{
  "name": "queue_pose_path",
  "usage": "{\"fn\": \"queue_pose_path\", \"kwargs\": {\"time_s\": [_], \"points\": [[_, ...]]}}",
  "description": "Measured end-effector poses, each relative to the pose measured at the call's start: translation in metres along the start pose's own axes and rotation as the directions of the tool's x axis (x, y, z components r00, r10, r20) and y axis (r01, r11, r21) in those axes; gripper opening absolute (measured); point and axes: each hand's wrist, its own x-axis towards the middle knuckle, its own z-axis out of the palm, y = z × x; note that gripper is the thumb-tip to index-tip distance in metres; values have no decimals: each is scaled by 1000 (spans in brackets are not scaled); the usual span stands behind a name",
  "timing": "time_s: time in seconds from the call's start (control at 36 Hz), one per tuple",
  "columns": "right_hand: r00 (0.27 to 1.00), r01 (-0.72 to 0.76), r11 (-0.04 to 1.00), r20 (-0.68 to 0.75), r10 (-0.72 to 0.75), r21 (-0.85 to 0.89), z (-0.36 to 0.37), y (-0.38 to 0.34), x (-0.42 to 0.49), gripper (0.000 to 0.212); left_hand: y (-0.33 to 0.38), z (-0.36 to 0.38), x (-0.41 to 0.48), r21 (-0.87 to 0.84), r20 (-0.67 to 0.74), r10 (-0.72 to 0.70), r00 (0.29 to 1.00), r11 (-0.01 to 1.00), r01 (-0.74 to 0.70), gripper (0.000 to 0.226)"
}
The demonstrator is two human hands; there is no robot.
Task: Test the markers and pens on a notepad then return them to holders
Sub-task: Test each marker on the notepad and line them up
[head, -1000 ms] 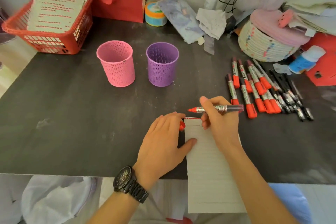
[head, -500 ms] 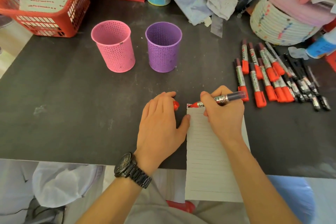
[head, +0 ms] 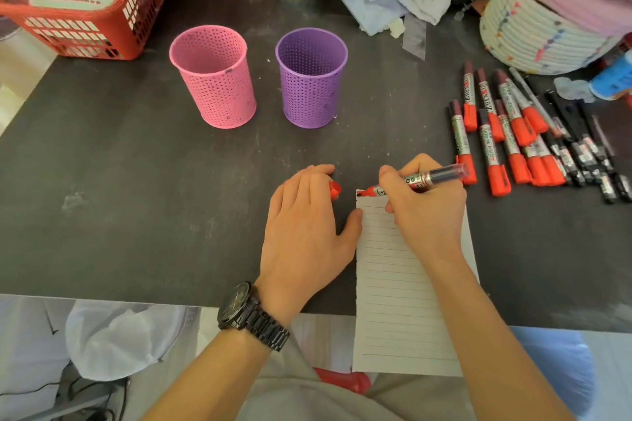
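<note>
The right hand grips an uncapped red marker, tip touching the notepad's top edge. The left hand holds the red cap, thumb on the paper's side. Both holders, pink and purple, stand beyond.

Soft even daylight; edges warped, slightly blurred.

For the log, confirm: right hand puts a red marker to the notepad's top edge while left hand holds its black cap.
Not quite: head view shows the cap in the left hand is red, not black. The right hand's red marker touches the notepad's top edge.
</note>
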Motion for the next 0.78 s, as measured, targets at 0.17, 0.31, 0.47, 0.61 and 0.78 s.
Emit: {"fn": "queue_pose_path", "kwargs": {"time_s": [0.17,0.31,0.47,0.61,0.78], "points": [[1000,5,1000,8,-4,-6,1,-1,0,30,0,1,0,2,-7,0,1000,1000,0,33],[1000,0,1000,1,0,1,0,-2,0,30,0,0,0,10,-3,-3,1000,1000,3,34],[1000,8,1000,4,-8,-5,0,-1,0,30,0,0,0,15,8,-21,1000,1000,21,41],[1000,21,1000,-4,-21,9,0,0,1,29,0,0,0,17,5,-9,1000,1000,9,34],[1000,14,1000,-4,-14,9,0,0,1,29,0,0,0,19,10,-15,1000,1000,15,37]]}}
